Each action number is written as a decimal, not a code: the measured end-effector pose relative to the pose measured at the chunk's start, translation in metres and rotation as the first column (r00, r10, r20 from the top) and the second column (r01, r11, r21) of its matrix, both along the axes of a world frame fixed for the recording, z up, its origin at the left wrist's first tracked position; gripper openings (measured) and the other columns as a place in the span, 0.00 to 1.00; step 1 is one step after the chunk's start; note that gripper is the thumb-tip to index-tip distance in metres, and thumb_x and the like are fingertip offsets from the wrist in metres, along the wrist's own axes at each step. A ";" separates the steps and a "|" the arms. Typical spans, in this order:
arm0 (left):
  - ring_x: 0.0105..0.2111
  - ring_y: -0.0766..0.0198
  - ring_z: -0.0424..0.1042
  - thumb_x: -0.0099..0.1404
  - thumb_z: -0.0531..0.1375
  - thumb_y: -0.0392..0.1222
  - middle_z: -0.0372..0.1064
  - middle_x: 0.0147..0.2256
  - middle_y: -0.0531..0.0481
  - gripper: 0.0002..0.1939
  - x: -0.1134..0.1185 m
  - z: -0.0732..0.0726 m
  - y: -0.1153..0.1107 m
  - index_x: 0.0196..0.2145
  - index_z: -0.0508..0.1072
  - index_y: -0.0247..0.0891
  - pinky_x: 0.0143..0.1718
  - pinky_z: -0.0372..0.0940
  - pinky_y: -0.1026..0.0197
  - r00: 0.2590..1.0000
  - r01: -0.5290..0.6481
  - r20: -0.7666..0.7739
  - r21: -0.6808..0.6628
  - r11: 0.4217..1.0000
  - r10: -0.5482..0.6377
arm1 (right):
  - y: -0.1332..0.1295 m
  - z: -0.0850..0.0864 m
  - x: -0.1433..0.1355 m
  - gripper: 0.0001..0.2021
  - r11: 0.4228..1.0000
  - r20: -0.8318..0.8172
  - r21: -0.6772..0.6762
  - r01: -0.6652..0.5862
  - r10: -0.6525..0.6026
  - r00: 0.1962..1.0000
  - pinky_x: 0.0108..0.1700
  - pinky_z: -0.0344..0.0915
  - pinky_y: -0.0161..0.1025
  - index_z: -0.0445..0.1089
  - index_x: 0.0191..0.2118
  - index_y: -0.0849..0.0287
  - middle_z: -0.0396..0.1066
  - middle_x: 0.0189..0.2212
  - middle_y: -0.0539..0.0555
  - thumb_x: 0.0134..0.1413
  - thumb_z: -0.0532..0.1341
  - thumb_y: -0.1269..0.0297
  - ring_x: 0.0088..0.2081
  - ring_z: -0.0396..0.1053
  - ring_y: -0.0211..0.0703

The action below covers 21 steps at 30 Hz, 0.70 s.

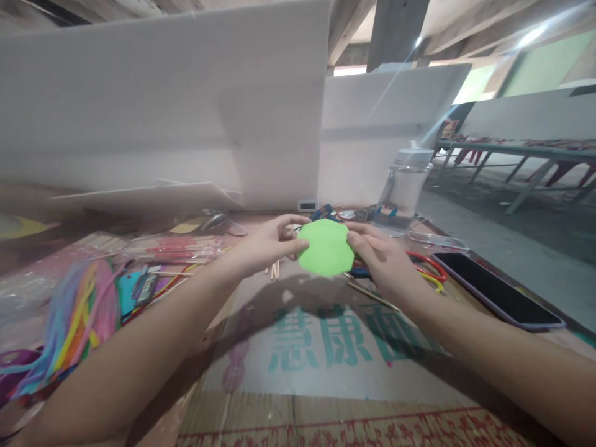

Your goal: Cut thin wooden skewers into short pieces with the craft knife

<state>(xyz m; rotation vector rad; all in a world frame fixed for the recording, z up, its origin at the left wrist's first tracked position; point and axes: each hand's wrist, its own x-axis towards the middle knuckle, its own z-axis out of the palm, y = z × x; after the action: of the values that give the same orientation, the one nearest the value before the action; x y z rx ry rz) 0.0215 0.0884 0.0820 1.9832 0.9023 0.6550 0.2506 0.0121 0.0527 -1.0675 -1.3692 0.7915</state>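
Note:
A bright green piece of paper [326,247], cut to a roughly round, many-sided shape, is held up above the table. My left hand [280,241] pinches its left edge between thumb and fingers. On the opposite edge, my right hand [375,251] grips it the same way. A faint crease seems to cross the paper. Below it lies a whitish printed sheet [251,354] with large teal characters. Scissors with red handles [431,266] lie just beyond my right hand, partly hidden by it.
Colourful pipe cleaners [77,310] and bagged sticks [177,248] lie at the left. A clear water bottle [405,186] stands at the back right, with a phone [498,288] nearer. White boards [186,112] rise behind the table. Loose thin sticks [372,295] lie near the sheet.

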 end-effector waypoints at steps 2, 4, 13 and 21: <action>0.48 0.59 0.75 0.71 0.62 0.42 0.75 0.47 0.46 0.22 -0.003 -0.010 0.019 0.60 0.66 0.41 0.49 0.71 0.56 0.992 -0.124 -0.026 0.053 0.991 0.126 | 0.005 0.002 0.004 0.15 0.999 -0.101 -0.008 0.050 -0.050 0.994 0.33 0.74 0.39 0.71 0.47 0.56 0.79 0.37 0.56 0.64 0.63 0.50 0.34 0.74 0.43; 0.50 0.56 0.74 0.71 0.62 0.44 0.72 0.52 0.43 0.20 -0.004 -0.023 0.039 0.58 0.68 0.38 0.52 0.71 0.50 0.968 -0.226 -0.091 0.090 0.970 0.234 | 0.011 0.003 0.008 0.13 0.998 -0.197 -0.036 0.057 -0.063 0.978 0.30 0.72 0.36 0.68 0.45 0.57 0.80 0.34 0.55 0.64 0.62 0.53 0.29 0.72 0.39; 0.50 0.54 0.74 0.73 0.61 0.47 0.69 0.55 0.42 0.19 0.020 -0.061 0.097 0.56 0.70 0.37 0.50 0.73 0.46 0.815 -0.332 -0.371 0.328 0.884 0.444 | 0.013 0.005 0.013 0.07 0.997 -0.216 -0.075 -0.004 -0.012 0.976 0.28 0.71 0.33 0.70 0.39 0.58 0.77 0.31 0.52 0.63 0.63 0.60 0.24 0.70 0.34; 0.50 0.54 0.74 0.73 0.61 0.47 0.69 0.55 0.42 0.19 0.026 -0.059 0.083 0.56 0.70 0.37 0.50 0.73 0.46 0.819 0.005 -0.448 0.632 0.775 0.359 | 0.011 0.027 0.026 0.09 0.998 -0.146 0.048 0.037 -0.030 0.989 0.27 0.70 0.32 0.75 0.33 0.59 0.75 0.37 0.54 0.65 0.62 0.64 0.27 0.71 0.33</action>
<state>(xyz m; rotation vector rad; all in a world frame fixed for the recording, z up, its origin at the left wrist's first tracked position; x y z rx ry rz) 0.0480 0.1716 0.0234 2.7851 1.3770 0.5242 0.2766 0.0227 0.0792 -0.9723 -1.2391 0.7903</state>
